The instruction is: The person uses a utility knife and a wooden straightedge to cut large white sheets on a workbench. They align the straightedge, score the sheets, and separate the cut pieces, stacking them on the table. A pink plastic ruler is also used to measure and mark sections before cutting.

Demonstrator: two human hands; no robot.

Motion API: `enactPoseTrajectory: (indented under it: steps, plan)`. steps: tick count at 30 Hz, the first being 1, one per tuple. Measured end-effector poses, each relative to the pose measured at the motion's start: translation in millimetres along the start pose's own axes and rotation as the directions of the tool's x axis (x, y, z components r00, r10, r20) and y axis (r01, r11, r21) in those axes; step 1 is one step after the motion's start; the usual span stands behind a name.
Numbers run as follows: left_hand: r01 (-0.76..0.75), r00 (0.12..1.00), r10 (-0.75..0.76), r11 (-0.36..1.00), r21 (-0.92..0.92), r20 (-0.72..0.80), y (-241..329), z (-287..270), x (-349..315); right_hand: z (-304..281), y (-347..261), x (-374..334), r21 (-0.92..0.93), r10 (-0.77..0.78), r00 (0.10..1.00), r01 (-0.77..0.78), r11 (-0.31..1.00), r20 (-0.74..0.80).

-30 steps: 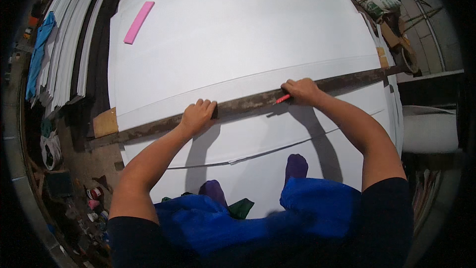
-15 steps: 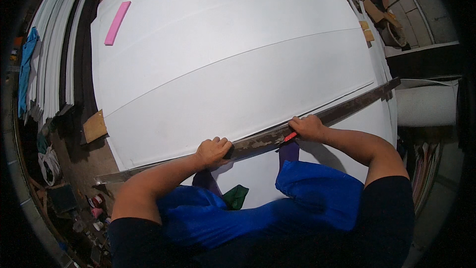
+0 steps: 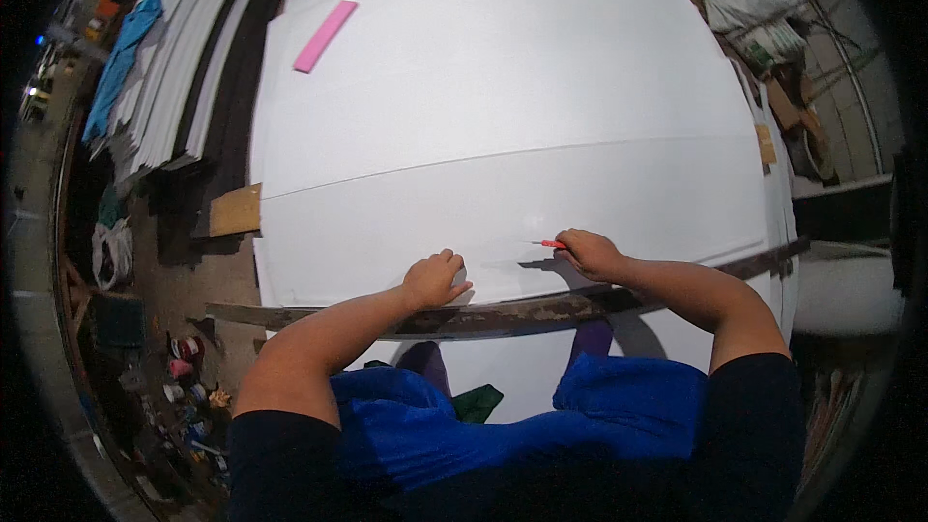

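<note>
A large white foam-like sheet (image 3: 522, 77) lies flat in front of me, with a thin line running across it. Over its near edge stretches a long, worn dark metal straightedge (image 3: 512, 317). My left hand (image 3: 435, 278) is at the sheet's near part, just beyond the straightedge, thumb apart from the fingers and nothing seen in it. Farther right, my right hand (image 3: 590, 255) is closed around a red utility knife (image 3: 553, 245). Its thin blade points left above the white surface, and a shadow falls below it.
A pink strip (image 3: 326, 37) lies at the sheet's far left. Stacked white and dark sheets (image 3: 193, 58) stand at the left, near a wooden block (image 3: 236, 210). Small jars and clutter (image 3: 188, 377) cover the lower left floor. White sacks (image 3: 759, 5) lie far right.
Both hands have left the straightedge and moved forward over the sheet. The knife's blade now points left. The straightedge sits nearer to me in the picture, and the view has shifted.
</note>
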State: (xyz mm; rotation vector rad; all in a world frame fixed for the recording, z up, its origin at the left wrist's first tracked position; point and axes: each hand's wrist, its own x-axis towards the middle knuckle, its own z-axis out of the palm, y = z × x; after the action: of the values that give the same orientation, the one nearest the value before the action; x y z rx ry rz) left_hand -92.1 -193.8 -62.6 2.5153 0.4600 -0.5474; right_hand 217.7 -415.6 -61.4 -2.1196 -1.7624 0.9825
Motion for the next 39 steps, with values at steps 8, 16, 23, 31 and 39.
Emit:
enactPoseTrajectory:
  steps: [8, 16, 23, 31, 39]
  plan:
    - [0.243, 0.969, -0.24, 0.969, -0.044, 0.058, -115, -67, -8, -1, -67, 154, 0.014, -0.152, 0.979, 0.155, 0.988, -0.133]
    - [0.748, 0.347, -0.673, 0.618, -0.24, -0.653, -299, -78, -78, -2, -176, 222, -0.045, 0.015, 0.999, -0.017, 0.999, -0.038]
    - [0.474, -0.059, -0.949, 0.247, -0.845, -0.31, -350, -78, -92, 18, -240, 272, 0.091, -0.197, 0.976, 0.205, 0.974, -0.093]
    - [0.251, -0.09, -0.878, 0.436, -0.864, -0.47, -320, -65, -119, 2, -357, 322, -0.104, -0.378, 0.915, 0.366, 0.925, -0.138]
    - [0.23, -0.163, -0.823, 0.504, -0.832, -0.544, -277, -79, -132, 14, -417, 344, -0.309, -0.5, 0.864, 0.46, 0.833, -0.063]
